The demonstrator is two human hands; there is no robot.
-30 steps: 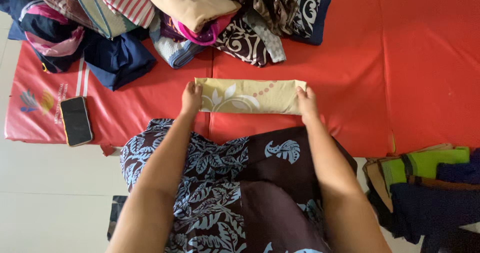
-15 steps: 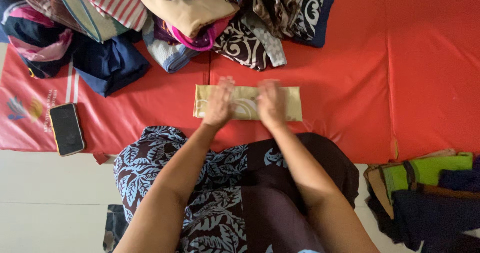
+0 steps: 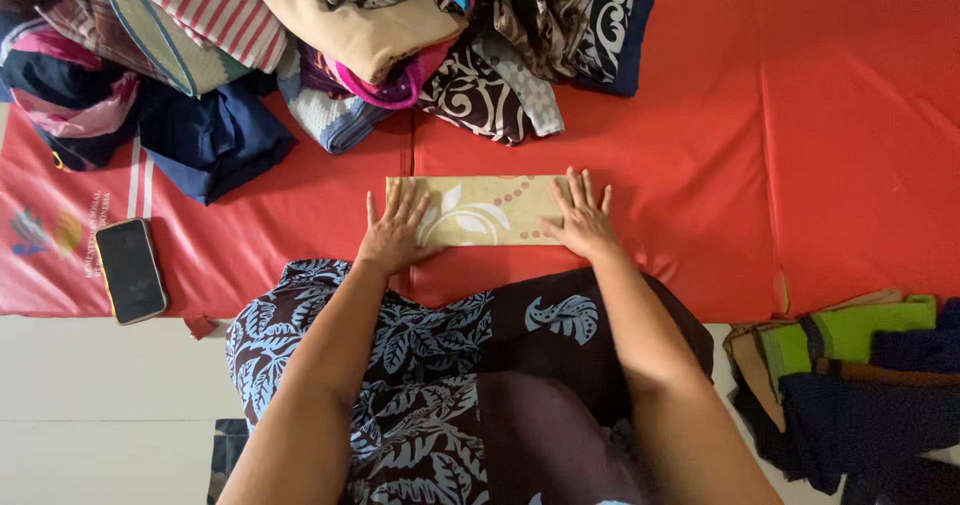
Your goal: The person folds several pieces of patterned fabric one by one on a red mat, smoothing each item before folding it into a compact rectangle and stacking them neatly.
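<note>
A red mat (image 3: 700,195) carries everything. Near its left edge sits a small multicoloured emblem (image 3: 40,233) beside a line of white lettering and 2 white stripes (image 3: 140,180); a black phone (image 3: 130,270) lies at the near left corner. A heap of patterned clothes (image 3: 330,35) crowds the far edge. The folded yellow cloth (image 3: 480,210) with white leaf print lies near the mat's near edge, at the middle. Half a second earlier both hands met at the cloth's centre; now they have slid apart to its ends. The left hand (image 3: 395,233) and right hand (image 3: 578,220) lie flat, palms down, fingers spread, pressing the cloth, gripping nothing. Folded clothes (image 3: 850,365) are stacked off the mat's near right corner.
</note>
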